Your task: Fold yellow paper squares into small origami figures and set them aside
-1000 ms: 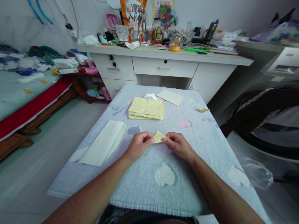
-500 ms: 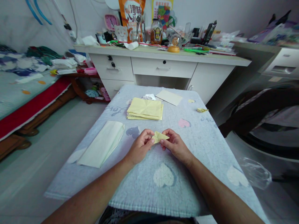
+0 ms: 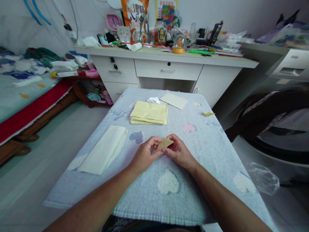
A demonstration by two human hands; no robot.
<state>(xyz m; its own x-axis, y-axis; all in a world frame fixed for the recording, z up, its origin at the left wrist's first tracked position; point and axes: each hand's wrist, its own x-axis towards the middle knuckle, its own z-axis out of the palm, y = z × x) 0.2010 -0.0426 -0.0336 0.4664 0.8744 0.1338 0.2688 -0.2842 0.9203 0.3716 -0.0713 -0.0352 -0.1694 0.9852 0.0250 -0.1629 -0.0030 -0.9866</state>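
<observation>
Between both hands, just above the cloth, is a small folded piece of yellow paper (image 3: 164,143) with creases and pointed corners. My left hand (image 3: 147,150) pinches its left side between thumb and fingers. My right hand (image 3: 178,149) grips the right side, its thumb pressed near the lower edge close to the left thumb. A stack of yellow paper sheets (image 3: 149,111) lies beyond the hands, its top sheet creased. Off to the right sits a small folded yellow paper piece (image 3: 208,113). A folded pale sheet bundle (image 3: 103,149) rests left of my left hand.
The table wears a blue cloth (image 3: 193,193) with heart prints. Behind the stack lie a crumpled white tissue (image 3: 153,100) and a pale card (image 3: 173,101). A cluttered white desk (image 3: 168,69) stands beyond, a bed (image 3: 31,93) at left, a washing machine (image 3: 289,74) at right.
The folded yellow paper has been tilted and now looks darker. Both thumbs have come closer together at its lower edge. The stack and other papers have stayed in place.
</observation>
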